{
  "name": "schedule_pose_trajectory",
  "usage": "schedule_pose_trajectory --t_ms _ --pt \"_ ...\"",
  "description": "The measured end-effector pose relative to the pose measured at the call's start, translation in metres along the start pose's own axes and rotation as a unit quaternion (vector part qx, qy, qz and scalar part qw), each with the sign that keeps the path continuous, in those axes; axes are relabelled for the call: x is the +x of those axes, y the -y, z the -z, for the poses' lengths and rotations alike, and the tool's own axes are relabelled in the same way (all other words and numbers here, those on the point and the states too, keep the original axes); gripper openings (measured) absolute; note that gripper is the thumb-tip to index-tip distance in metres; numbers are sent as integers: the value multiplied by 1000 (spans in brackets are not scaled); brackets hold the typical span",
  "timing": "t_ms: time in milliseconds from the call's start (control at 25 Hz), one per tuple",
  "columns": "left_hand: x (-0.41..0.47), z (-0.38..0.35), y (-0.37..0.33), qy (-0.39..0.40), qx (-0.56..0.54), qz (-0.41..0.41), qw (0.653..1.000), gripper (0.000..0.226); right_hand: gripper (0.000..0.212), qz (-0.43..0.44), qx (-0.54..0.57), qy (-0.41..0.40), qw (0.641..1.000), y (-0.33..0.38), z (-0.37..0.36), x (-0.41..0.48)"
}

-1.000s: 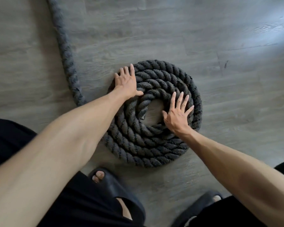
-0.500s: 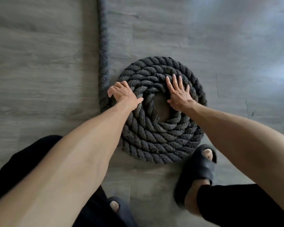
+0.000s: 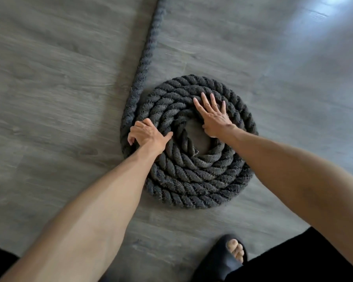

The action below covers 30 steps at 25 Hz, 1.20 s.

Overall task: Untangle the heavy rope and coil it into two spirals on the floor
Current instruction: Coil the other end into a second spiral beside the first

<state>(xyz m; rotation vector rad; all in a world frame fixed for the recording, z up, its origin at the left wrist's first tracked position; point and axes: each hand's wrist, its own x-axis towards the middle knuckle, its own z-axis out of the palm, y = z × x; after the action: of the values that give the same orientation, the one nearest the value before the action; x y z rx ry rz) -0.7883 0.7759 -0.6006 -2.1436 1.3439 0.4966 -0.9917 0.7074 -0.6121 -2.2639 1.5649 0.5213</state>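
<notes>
Coils of thick, dark grey rope are lying flat on the grey wood-look floor, forming one round spiral of several turns near the middle of the scene, with a small bare patch of floor showing in its centre; the inner end of the rope is sitting at the near edge of that patch; a free length is leaving the spiral's left side and running away to the far edge of the view. The left hand is gripping the outermost turns at the left edge of the spiral, its fingers curling down over the outside of the rope and its thumb lying across the turns toward the centre. The right hand is pressing flat on the inner turns just far and right of the centre patch, fingers straight and spread, holding nothing. Both bare forearms are reaching in from the near side. A foot in a black open-toed slipper is standing on the floor near the spiral's near-right side, apart from the rope; black clothing is filling the near-right corner.
</notes>
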Motion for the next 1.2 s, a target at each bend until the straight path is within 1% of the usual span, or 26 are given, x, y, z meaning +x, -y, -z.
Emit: schedule_pose_trajectory --t_ms 40,80,120,160,200,240,320,400,480,560,640,720,840,920,960,1000,1040,1080,1120,1200 --pt "-2 1 -2 -1 -16 1 1000 105 101 -47 32 -16 998 3 -5 -9" --pt "-3 2 -2 -2 -19 2 1000 105 100 -129 90 -31 987 7 -13 -23" --pt "-2 3 -2 -3 -12 6 1000 105 101 -221 142 -37 964 13 -23 -38" --pt "-2 5 -2 -2 -5 9 1000 105 102 -283 190 -26 940 17 -31 -51" --pt "-3 6 -2 2 -6 9 1000 106 102 -309 219 -5 926 20 -39 -63" --pt "-5 7 -3 5 -9 10 1000 106 99 -312 227 6 923 18 -44 -70" --pt "-6 6 -5 2 -9 17 1000 106 93 -291 214 6 932 11 -49 -65" --pt "-7 12 -12 16 -31 30 999 106 91 -273 203 4 940 0 -44 -52" --pt "-10 20 -21 33 -69 52 996 105 92 -248 187 15 950 -15 -34 -39" --pt "-10 23 -31 36 -121 77 989 105 96 -217 144 22 965 -33 -27 -26" --pt "-7 25 -41 28 -171 103 980 104 101 -182 146 36 972 -51 -13 -9" --pt "-6 25 -49 28 -198 118 973 102 103 -156 138 39 977 -65 -6 6" --pt "0 33 -58 63 -234 114 964 102 103 -132 122 49 982 -82 9 23" --pt "8 44 -56 102 -211 96 967 104 103 -123 116 32 985 -87 14 26" --pt "14 53 -53 134 -186 69 971 101 103 -122 129 28 984 -85 18 22" --pt "21 63 -51 169 -159 36 972 94 101 -134 146 22 980 -81 19 16" --pt "28 74 -49 192 -134 14 972 84 99 -166 164 5 972 -75 16 8" --pt "36 87 -47 192 -117 3 974 75 98 -220 184 -10 958 -65 10 -2" --pt "44 98 -47 175 -103 -7 979 72 99 -284 216 -13 934 -53 4 -12" --pt "65 121 -55 107 -81 -36 990 80 103 -377 284 -3 882 -27 -2 -27"
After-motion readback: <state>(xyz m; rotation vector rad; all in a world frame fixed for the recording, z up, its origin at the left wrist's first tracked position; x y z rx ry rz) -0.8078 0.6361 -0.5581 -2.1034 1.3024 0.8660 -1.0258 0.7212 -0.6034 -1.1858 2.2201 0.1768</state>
